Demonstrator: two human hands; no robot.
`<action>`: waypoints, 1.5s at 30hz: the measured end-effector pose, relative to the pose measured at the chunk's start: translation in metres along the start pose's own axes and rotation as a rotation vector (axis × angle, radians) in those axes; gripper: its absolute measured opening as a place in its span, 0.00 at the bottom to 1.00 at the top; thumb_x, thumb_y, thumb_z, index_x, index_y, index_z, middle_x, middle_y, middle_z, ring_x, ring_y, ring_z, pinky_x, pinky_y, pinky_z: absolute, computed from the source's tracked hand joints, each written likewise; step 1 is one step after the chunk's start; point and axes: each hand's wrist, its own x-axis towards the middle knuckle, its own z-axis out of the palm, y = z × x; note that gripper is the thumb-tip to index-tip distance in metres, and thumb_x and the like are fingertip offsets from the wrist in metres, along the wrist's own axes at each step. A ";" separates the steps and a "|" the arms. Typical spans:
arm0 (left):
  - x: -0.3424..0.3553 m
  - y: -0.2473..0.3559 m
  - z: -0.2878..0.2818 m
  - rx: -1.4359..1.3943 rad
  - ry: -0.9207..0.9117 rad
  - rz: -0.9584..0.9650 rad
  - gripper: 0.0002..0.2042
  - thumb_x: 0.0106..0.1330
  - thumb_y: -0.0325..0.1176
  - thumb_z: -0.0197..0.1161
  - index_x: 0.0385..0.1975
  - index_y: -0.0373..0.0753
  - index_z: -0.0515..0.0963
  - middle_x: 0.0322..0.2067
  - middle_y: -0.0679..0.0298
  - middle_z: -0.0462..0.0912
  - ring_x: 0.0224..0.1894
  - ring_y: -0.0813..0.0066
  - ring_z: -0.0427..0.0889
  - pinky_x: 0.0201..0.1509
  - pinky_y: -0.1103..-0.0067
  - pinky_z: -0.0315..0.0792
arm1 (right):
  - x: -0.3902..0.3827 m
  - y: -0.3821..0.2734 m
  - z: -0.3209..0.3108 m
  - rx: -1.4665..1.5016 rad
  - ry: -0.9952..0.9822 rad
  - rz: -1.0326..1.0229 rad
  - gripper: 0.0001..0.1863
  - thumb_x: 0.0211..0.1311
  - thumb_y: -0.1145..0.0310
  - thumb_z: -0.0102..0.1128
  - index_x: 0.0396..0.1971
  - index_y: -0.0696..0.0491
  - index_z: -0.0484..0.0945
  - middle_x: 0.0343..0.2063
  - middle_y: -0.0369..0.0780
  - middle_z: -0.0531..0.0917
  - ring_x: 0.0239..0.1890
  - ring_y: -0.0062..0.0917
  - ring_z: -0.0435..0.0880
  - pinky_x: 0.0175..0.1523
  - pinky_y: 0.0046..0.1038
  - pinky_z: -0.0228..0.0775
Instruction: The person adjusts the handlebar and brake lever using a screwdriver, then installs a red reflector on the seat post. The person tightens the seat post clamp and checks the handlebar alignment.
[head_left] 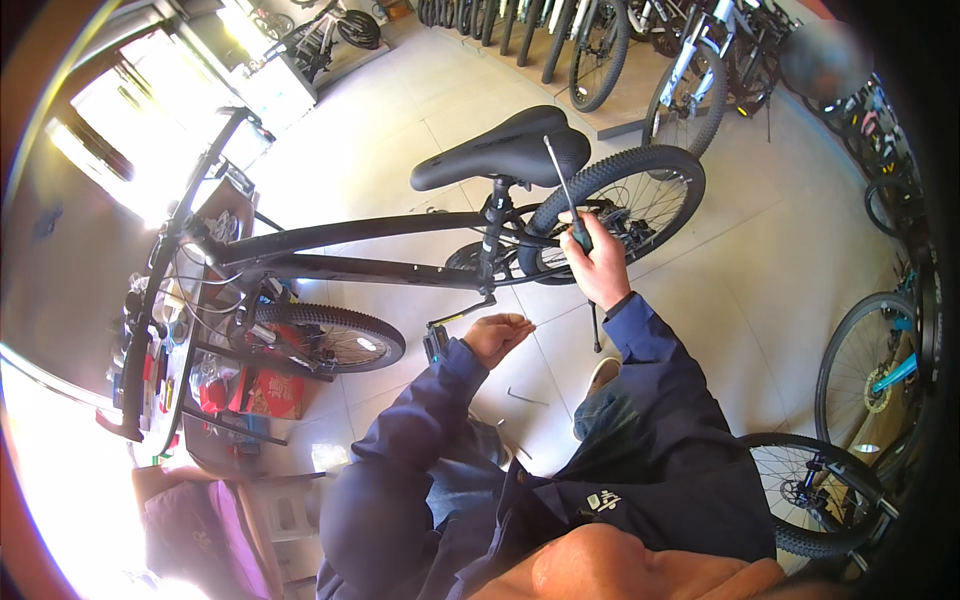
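Note:
A black bicycle stands across in front of me, its frame (365, 228) running from the handlebar (150, 330) at the left to the rear wheel (690, 175) at the right. My right hand (603, 265) is wrapped around the dark handle of a screwdriver (561, 180). The long thin shaft points up past the black saddle (500, 158) and overlaps the rear tyre in view. Lower and nearer to me, my left hand (497, 340) is closed, fingers curled together, to the right of the pedal (435, 340). Whatever those fingers may hold is hidden.
An L-shaped hex key (526, 398) lies on the tiled floor near my shoes. At the left is a cluttered workbench, with a red box (272, 393) under it. A stool (290, 510) stands at the lower left. Bicycles line the far side; wheels (820, 495) stand close at the right.

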 end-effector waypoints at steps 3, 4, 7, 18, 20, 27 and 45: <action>-0.010 0.017 0.016 0.059 0.037 0.174 0.12 0.70 0.12 0.51 0.51 0.19 0.73 0.57 0.41 0.78 0.68 0.45 0.75 0.76 0.65 0.71 | -0.003 -0.005 -0.002 -0.083 -0.063 -0.100 0.14 0.69 0.73 0.64 0.53 0.54 0.81 0.32 0.39 0.86 0.33 0.24 0.87 0.41 0.27 0.78; -0.015 0.023 0.022 0.030 0.067 0.221 0.11 0.72 0.13 0.50 0.51 0.19 0.73 0.57 0.42 0.78 0.67 0.45 0.75 0.76 0.66 0.71 | -0.004 -0.007 -0.004 -0.111 -0.079 -0.122 0.14 0.69 0.73 0.64 0.53 0.54 0.81 0.32 0.40 0.86 0.33 0.25 0.87 0.41 0.28 0.78; -0.028 0.039 0.036 0.138 0.131 0.287 0.10 0.82 0.29 0.49 0.52 0.29 0.72 0.56 0.43 0.81 0.60 0.50 0.83 0.64 0.69 0.80 | -0.011 -0.013 -0.010 -0.180 -0.213 -0.120 0.16 0.67 0.74 0.65 0.53 0.55 0.81 0.35 0.44 0.87 0.36 0.34 0.89 0.44 0.31 0.79; -0.041 0.089 0.004 -0.149 0.214 0.641 0.09 0.75 0.37 0.66 0.46 0.39 0.81 0.49 0.58 0.89 0.49 0.69 0.89 0.52 0.77 0.85 | -0.034 -0.027 0.009 -0.072 -0.433 -0.092 0.14 0.62 0.76 0.70 0.47 0.58 0.79 0.37 0.43 0.87 0.38 0.23 0.88 0.45 0.28 0.79; -0.042 0.091 0.002 -0.258 0.164 0.641 0.10 0.76 0.39 0.65 0.49 0.41 0.82 0.52 0.62 0.88 0.53 0.70 0.88 0.55 0.78 0.85 | -0.037 -0.032 0.014 -0.194 -0.416 -0.270 0.16 0.61 0.75 0.72 0.49 0.59 0.81 0.40 0.45 0.88 0.42 0.33 0.90 0.49 0.30 0.80; -0.048 0.090 0.009 -0.326 0.051 0.646 0.11 0.78 0.41 0.62 0.49 0.43 0.82 0.50 0.67 0.88 0.50 0.75 0.88 0.54 0.80 0.85 | -0.037 -0.039 0.020 -0.202 -0.490 -0.268 0.17 0.61 0.71 0.73 0.50 0.57 0.84 0.39 0.46 0.87 0.40 0.41 0.89 0.46 0.34 0.80; -0.044 0.084 0.013 -0.291 -0.013 0.653 0.10 0.79 0.41 0.61 0.49 0.44 0.82 0.46 0.70 0.88 0.42 0.81 0.87 0.47 0.82 0.85 | -0.038 -0.036 0.019 -0.203 -0.495 -0.234 0.17 0.60 0.71 0.73 0.49 0.55 0.84 0.38 0.46 0.88 0.38 0.40 0.89 0.43 0.34 0.80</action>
